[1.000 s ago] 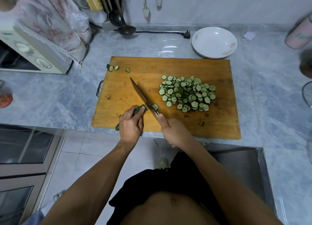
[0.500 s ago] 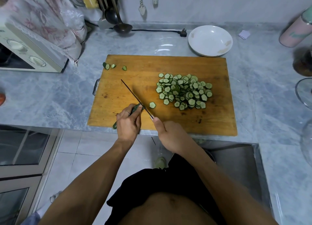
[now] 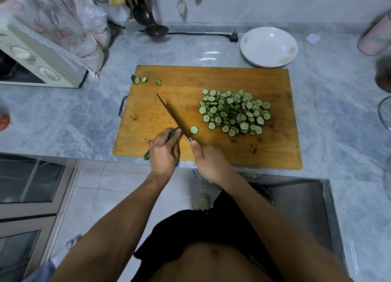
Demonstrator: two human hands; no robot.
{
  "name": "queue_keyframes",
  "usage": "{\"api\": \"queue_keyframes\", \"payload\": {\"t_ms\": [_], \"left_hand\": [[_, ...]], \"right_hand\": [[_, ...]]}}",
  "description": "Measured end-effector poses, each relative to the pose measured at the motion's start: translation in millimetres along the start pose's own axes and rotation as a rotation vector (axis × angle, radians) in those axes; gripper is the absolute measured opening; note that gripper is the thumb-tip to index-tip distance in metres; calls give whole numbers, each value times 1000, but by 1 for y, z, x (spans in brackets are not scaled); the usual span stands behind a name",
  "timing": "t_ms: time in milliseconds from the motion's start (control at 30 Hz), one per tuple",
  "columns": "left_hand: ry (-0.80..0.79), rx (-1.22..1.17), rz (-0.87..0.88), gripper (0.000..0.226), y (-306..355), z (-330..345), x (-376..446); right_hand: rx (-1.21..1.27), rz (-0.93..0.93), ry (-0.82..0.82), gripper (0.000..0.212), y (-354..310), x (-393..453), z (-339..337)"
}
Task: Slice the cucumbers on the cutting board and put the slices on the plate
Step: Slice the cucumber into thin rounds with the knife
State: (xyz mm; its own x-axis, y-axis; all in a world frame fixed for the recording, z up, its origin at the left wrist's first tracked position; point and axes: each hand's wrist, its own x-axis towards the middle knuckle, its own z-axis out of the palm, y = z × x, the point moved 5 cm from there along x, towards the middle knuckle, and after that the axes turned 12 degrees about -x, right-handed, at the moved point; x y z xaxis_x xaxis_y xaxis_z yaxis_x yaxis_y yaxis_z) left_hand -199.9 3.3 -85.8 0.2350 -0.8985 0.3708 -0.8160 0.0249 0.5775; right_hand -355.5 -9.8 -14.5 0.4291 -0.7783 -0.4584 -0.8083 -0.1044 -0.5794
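Note:
A wooden cutting board (image 3: pixel 211 80) lies on the grey marble counter. My left hand (image 3: pixel 164 152) grips a dark green cucumber (image 3: pixel 174 133) near the board's front left, its tail end sticking out below my palm. My right hand (image 3: pixel 209 163) holds the knife (image 3: pixel 169 114) by its handle, the blade edge-on against the cucumber's cut end. One fresh slice (image 3: pixel 194 129) lies just right of the blade. A pile of slices (image 3: pixel 234 112) covers the board's right half. The white plate (image 3: pixel 268 46) stands behind the board with nothing on it.
Three cucumber end pieces (image 3: pixel 137 79) sit at the board's far left corner. A toaster oven (image 3: pixel 36 65) under a cloth stands at left, ladles (image 3: pixel 155 29) and a power plug (image 3: pixel 233 36) at the back, a pink cup (image 3: pixel 374 40) at right, a steel sink (image 3: pixel 300 205) below the board.
The knife blade has turned from tilted flat to edge-on and come down at the cucumber's end. One slice now lies just right of the blade. Both hands stay in place.

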Motion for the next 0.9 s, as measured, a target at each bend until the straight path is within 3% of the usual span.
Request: {"api": "queue_keyframes", "payload": {"t_ms": [400, 900], "left_hand": [[-32, -38, 9, 32, 1, -3, 3], [-52, -79, 7, 31, -2, -2, 2]], "right_hand": [[-66, -72, 38, 64, 0, -19, -3], [27, -20, -23, 66, -2, -27, -10]]}}
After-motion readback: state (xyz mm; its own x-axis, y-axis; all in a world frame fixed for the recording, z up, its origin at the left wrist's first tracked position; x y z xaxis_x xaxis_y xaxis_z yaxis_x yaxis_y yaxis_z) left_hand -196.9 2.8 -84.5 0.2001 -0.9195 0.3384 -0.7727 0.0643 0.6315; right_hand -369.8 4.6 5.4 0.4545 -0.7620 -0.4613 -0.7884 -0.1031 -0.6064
